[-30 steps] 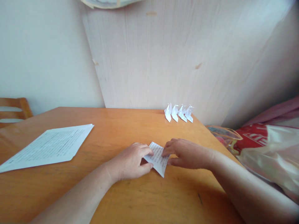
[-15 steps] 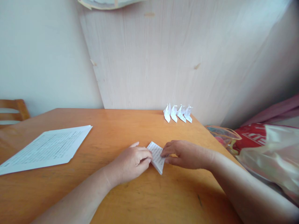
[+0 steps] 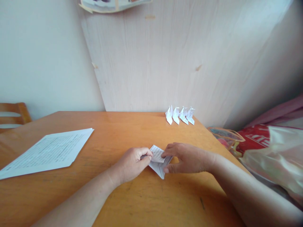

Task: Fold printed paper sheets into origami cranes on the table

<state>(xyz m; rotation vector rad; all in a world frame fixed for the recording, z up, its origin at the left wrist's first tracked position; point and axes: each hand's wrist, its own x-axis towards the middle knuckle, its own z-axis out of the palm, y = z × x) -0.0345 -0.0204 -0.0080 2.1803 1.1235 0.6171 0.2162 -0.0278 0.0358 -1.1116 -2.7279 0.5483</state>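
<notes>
A small folded sheet of printed paper (image 3: 158,154) lies on the wooden table between my hands, with one upper flap lifted and the inside layer showing below it. My left hand (image 3: 137,160) pinches the paper's left edge between thumb and curled fingers. On the other side, my right hand (image 3: 182,157) has its fingertips on the flap and its thumb on the lower right edge, the fingers apart around the paper. Farther back, several folded paper cranes (image 3: 180,115) stand in a row.
A stack of printed sheets (image 3: 47,153) lies on the left of the wooden table (image 3: 113,126). A pale panel (image 3: 151,63) rises behind the table. Plastic bags (image 3: 272,157) bulge beyond its right edge, and a wooden chair (image 3: 23,112) stands at far left.
The folded paper's near flap has been lifted up and away, opening a pocket. My left fingers have curled into a pinch, and my right thumb has spread from the fingers.
</notes>
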